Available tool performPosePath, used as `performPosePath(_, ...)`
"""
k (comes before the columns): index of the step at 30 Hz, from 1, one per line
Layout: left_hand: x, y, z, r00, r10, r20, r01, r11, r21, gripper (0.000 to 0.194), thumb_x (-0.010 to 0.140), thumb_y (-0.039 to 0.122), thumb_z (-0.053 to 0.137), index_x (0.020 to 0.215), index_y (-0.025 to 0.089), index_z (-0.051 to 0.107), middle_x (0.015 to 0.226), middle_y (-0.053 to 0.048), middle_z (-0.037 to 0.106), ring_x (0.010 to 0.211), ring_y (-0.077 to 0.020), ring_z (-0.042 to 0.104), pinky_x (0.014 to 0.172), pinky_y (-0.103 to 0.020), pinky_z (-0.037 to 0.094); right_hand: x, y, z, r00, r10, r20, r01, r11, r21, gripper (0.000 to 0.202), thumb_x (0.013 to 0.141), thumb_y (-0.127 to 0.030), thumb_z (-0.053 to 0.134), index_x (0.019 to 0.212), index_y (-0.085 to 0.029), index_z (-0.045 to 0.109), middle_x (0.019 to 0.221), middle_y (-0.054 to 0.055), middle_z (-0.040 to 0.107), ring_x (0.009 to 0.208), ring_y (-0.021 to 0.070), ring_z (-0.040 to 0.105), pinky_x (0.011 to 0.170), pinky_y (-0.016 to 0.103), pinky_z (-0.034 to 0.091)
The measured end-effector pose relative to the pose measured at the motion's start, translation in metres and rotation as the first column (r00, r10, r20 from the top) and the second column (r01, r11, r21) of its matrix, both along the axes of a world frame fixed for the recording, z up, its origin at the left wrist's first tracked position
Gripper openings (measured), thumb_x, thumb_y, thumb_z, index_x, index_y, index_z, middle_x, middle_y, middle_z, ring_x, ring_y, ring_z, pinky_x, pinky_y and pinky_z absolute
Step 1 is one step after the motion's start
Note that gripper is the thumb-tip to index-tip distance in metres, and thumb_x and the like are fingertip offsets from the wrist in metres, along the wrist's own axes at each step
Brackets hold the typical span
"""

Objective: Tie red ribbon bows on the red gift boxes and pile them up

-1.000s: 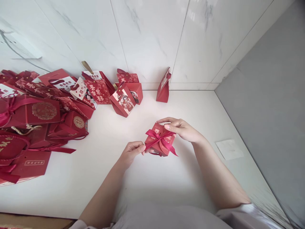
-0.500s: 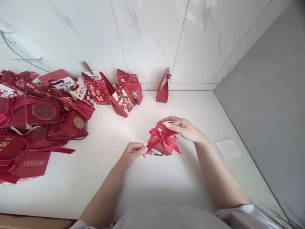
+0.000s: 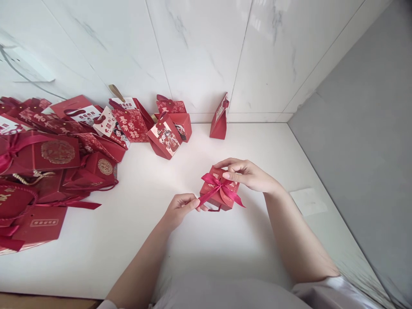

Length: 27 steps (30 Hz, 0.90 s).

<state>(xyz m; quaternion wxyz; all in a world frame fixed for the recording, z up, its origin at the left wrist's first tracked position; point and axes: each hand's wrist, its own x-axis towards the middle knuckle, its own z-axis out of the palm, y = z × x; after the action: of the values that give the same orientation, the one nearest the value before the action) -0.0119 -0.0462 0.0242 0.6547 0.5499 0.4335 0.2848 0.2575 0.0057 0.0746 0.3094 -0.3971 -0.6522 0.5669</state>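
Observation:
A small red gift box with gold lettering is in front of me, above or on the white tabletop. A dark pink ribbon is tied in a bow across its top, and a thin cord loop hangs from its near side. My left hand pinches the left ribbon tail between thumb and fingers at the box's lower left. My right hand grips the box at its upper right corner, thumb on the top and fingers along the far edge, partly hidden.
Many red gift boxes are heaped along the left side. Two patterned boxes stand near the tiled wall, and a single red box stands farther right. A white paper square lies on the tabletop at right.
The right thumb has shifted slightly left and down over the box top. The left hand still pinches the ribbon tail; the box has hardly moved.

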Motion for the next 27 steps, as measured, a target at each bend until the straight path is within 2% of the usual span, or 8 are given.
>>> performPosePath(10,0.000,0.001,0.005,0.990,-0.091,-0.105,0.090,0.996,-0.012,0.034,0.087,0.043,0.060,0.065,0.017,0.064,0.087,-0.009,0.077,0.088,-0.0241,0.069,0.084,-0.034,0.047,-0.004,0.004,-0.009,0.999,-0.019,-0.027,0.020,0.999,0.036,0.033,0.090,-0.048,0.057,0.079,-0.020,0.070,0.120,0.007,0.066,0.102,0.0232,0.064,0.086,0.038,0.049)
performPosePath(13,-0.009,0.005,0.010,0.945,-0.298,-0.133,0.296,0.954,-0.037,0.034,0.085,0.049,0.060,0.076,0.018,0.072,0.099,-0.011,0.075,0.097,-0.0272,0.068,0.086,-0.036,0.049,-0.003,0.002,-0.003,0.993,-0.115,-0.014,0.116,0.988,0.099,0.029,0.089,-0.049,0.058,0.090,-0.022,0.067,0.125,0.007,0.063,0.106,0.0238,0.062,0.091,0.040,0.047)
performPosePath(15,-0.020,0.009,0.014,0.890,-0.444,-0.105,0.440,0.896,-0.055,0.045,0.087,0.058,0.051,0.089,0.019,0.074,0.104,-0.012,0.074,0.099,-0.0279,0.068,0.087,-0.037,0.050,0.001,-0.002,0.004,0.986,-0.166,0.034,0.159,0.975,0.153,0.028,0.090,-0.050,0.057,0.096,-0.024,0.065,0.121,0.007,0.064,0.105,0.0233,0.061,0.091,0.040,0.047)
performPosePath(16,-0.026,0.012,0.015,0.884,-0.455,-0.110,0.451,0.890,-0.062,0.054,0.090,0.062,0.042,0.094,0.019,0.074,0.105,-0.013,0.073,0.096,-0.0270,0.068,0.086,-0.036,0.050,0.004,-0.004,0.008,0.981,-0.178,0.082,0.161,0.970,0.182,0.028,0.091,-0.050,0.056,0.096,-0.024,0.065,0.115,0.006,0.066,0.101,0.0229,0.062,0.089,0.039,0.047)
performPosePath(19,-0.043,0.019,0.020,0.930,-0.240,-0.279,0.230,0.971,-0.069,0.060,0.093,0.064,0.030,0.104,0.020,0.068,0.104,-0.012,0.072,0.090,-0.0238,0.069,0.084,-0.034,0.050,0.017,-0.014,0.020,0.925,-0.270,0.269,0.187,0.937,0.296,0.029,0.092,-0.050,0.053,0.085,-0.024,0.063,0.091,0.006,0.067,0.084,0.0226,0.061,0.077,0.038,0.047)
performPosePath(22,-0.051,0.028,0.032,0.889,0.045,-0.455,-0.036,0.999,0.029,0.048,0.089,0.063,0.046,0.110,0.023,0.062,0.115,-0.010,0.069,0.104,-0.0251,0.064,0.087,-0.034,0.049,0.029,-0.026,0.032,0.824,-0.404,0.399,0.240,0.884,0.401,0.033,0.092,-0.052,0.051,0.076,-0.024,0.059,0.081,0.007,0.065,0.076,0.0228,0.058,0.067,0.037,0.044)
performPosePath(24,-0.046,0.033,0.047,0.847,0.144,-0.511,-0.099,0.989,0.114,0.045,0.086,0.061,0.053,0.114,0.026,0.060,0.122,-0.008,0.066,0.114,-0.0262,0.060,0.092,-0.036,0.048,0.034,-0.034,0.039,0.781,-0.360,0.510,0.194,0.917,0.350,0.038,0.092,-0.054,0.049,0.072,-0.024,0.059,0.078,0.006,0.065,0.073,0.0220,0.059,0.064,0.035,0.043)
performPosePath(27,-0.021,0.041,0.068,0.842,0.152,-0.518,-0.023,0.968,0.248,0.042,0.087,0.056,0.055,0.118,0.030,0.059,0.130,-0.004,0.060,0.125,-0.0261,0.053,0.103,-0.040,0.043,0.033,-0.043,0.045,0.731,-0.158,0.664,0.065,0.984,0.163,0.041,0.091,-0.056,0.048,0.073,-0.023,0.065,0.079,0.005,0.067,0.070,0.0207,0.061,0.058,0.032,0.042)
